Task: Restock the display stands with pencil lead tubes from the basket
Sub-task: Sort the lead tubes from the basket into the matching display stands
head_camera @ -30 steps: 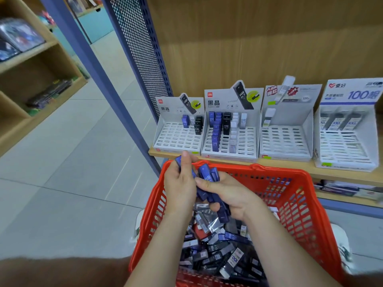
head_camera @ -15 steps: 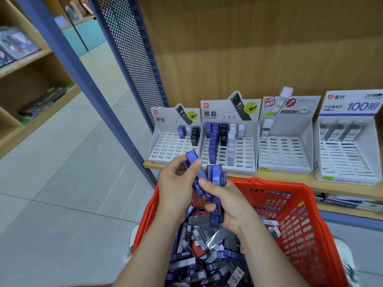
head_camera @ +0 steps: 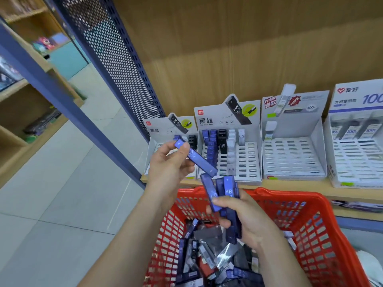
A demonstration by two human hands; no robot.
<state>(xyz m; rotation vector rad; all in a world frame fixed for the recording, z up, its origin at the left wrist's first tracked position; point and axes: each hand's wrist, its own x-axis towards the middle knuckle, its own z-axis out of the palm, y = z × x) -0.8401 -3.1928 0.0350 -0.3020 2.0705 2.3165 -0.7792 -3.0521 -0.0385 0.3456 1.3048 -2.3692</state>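
Note:
My left hand (head_camera: 169, 165) pinches one blue pencil lead tube (head_camera: 195, 158) and holds it slanted in front of the leftmost white display stand (head_camera: 152, 150). My right hand (head_camera: 246, 219) grips a bundle of several blue tubes (head_camera: 224, 198) upright above the red basket (head_camera: 306, 230). The basket holds a heap of blue, black and clear tubes (head_camera: 207, 257). The second stand (head_camera: 249, 160) carries columns of blue, black and white tubes. A third stand (head_camera: 292, 156) holds one white tube at its back left.
A fourth stand (head_camera: 356, 158) sits at the right on the same wooden shelf (head_camera: 290, 188). A blue post (head_camera: 68, 100) and perforated panel (head_camera: 116, 65) rise left of the stands. Wooden shelving (head_camera: 27, 121) lines the far left across a tiled floor (head_camera: 68, 193).
My left hand has drawn one blue tube out of the bundle and lifted it up toward the leftmost stand. The right hand has risen a little with the remaining tubes.

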